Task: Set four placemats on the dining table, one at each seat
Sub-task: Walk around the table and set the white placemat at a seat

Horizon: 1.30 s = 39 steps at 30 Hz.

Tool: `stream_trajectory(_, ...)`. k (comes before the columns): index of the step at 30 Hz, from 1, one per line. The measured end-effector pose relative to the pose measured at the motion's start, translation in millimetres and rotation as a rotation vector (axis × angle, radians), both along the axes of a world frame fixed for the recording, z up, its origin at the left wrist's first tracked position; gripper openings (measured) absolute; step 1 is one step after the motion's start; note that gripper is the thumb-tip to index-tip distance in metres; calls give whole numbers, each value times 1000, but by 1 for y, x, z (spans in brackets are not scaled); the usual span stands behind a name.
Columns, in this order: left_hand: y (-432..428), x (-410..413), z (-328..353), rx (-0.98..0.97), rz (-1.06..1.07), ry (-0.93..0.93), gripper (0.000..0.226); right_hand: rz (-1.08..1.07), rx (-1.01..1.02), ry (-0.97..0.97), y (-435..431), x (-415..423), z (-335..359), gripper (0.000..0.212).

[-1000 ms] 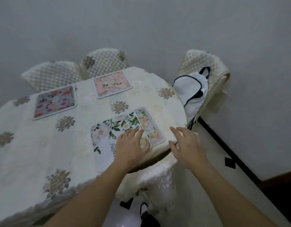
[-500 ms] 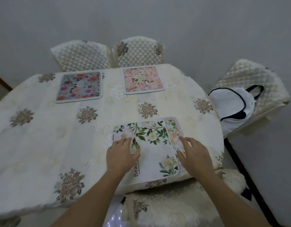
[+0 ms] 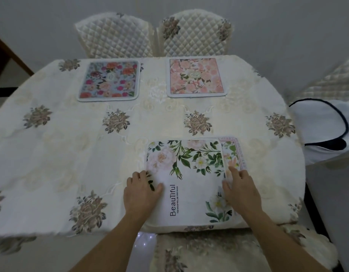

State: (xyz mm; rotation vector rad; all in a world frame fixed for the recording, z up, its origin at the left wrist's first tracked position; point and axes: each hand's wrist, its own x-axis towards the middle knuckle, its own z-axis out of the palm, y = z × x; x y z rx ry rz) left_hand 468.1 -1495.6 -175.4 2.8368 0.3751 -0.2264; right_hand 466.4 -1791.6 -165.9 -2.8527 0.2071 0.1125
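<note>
Left hand (image 3: 142, 195), right hand (image 3: 241, 191) rest on white placemat (image 3: 191, 183) overlapping pink-edged placemat (image 3: 233, 152).

Views: 1, head-worn, wide-angle.
Position: above the near edge of the dining table (image 3: 51, 154), close in.
Facing: forward and down, across the table toward 2 quilted chairs (image 3: 193, 34) and the wall (image 3: 268, 20).

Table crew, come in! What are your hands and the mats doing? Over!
Left hand, right hand on edges of leafy mat. It overlaps pink-edged mat. Blue mat, pink mat set by far chairs.
</note>
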Motion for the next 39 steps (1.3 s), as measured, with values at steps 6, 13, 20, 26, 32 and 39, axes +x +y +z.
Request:
stream_trajectory(6,-9,9,-7,-127,110,10,67,-15,14,28,1,15,-22,38)
stream_trajectory(13,-7,14,-11,-283,196,72,80,-250,264,196,16,30,-28,62)
stream_trajectory(20,-12,15,1,-409,255,59,33,-281,618,189,27,40,-12,45)
stream_trajectory(26,-2,0,25,-443,283,-39,18,-134,636,126,34,40,11,15)
stream_trajectory(32,28,-37,55,-414,358,-169,15,24,619,140,69,45,35,16)
stream_trajectory(39,91,-101,83,-384,600,-260,15,222,654,153,156,36,53,17)
